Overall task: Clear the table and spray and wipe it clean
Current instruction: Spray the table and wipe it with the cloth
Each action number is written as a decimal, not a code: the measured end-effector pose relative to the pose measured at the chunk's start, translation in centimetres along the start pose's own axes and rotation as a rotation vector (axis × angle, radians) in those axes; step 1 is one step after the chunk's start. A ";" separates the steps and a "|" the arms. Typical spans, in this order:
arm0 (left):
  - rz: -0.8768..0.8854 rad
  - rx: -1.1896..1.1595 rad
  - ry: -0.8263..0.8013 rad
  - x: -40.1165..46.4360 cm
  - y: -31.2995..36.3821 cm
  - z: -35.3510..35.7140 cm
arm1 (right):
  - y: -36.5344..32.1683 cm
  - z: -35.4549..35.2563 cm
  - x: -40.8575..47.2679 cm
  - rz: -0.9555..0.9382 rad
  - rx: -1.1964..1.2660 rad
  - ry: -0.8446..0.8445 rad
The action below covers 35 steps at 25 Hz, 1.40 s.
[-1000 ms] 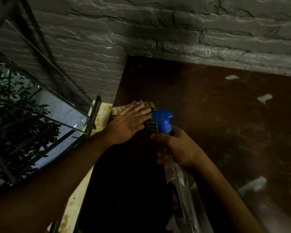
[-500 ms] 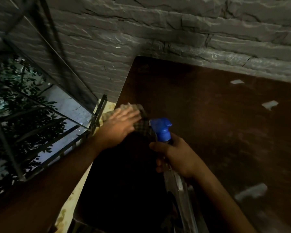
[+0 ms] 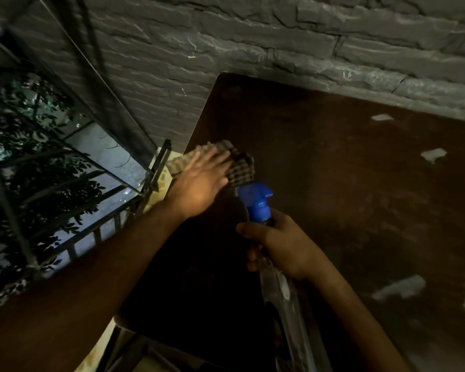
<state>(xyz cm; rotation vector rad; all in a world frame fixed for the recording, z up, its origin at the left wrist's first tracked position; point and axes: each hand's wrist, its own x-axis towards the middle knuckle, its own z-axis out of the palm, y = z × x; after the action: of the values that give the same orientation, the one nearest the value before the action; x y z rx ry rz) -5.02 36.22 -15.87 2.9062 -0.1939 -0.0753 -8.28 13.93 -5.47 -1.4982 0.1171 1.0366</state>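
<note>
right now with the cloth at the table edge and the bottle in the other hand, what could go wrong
The checked cloth under the left hand overhangs the left edge of the table, so a stroute outward could drag it off. The right hand holds the spray bottle close by; the wiping hand might bump it.

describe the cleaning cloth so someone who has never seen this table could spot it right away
Find the dark brown table against the grey stone wall, then go to its left edge. There the left hand presses flat on the cloth. Its woven checked pattern sets it apart from the blue-topped spray bottle beside it.
</note>
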 end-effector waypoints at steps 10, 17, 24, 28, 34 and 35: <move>0.098 0.096 -0.040 -3.1 3.4 0.0 | 1.2 3.2 -2.1 0.004 0.015 0.006; -0.039 0.104 -0.090 -2.4 -0.7 -0.4 | 3.2 3.1 -3.0 0.026 0.010 0.005; -0.019 -0.114 -0.079 -6.2 -2.5 -0.6 | 5.6 3.7 -5.2 0.043 -0.111 -0.030; -0.033 -0.126 -0.044 -7.8 1.9 -0.1 | 5.9 3.8 -5.9 0.014 -0.077 -0.017; -0.130 -0.066 -0.046 -10.9 0.1 -0.5 | 5.8 2.6 -6.5 -0.039 -0.101 -0.028; -0.203 -0.056 -0.028 -10.3 0.8 -0.9 | 5.8 2.6 -6.6 -0.036 -0.110 -0.041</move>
<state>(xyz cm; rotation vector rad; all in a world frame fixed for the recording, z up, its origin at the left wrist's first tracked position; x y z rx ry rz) -15.28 37.02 -14.43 2.8605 0.0984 -0.1521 -17.13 11.50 -5.09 -1.5719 0.0036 1.0588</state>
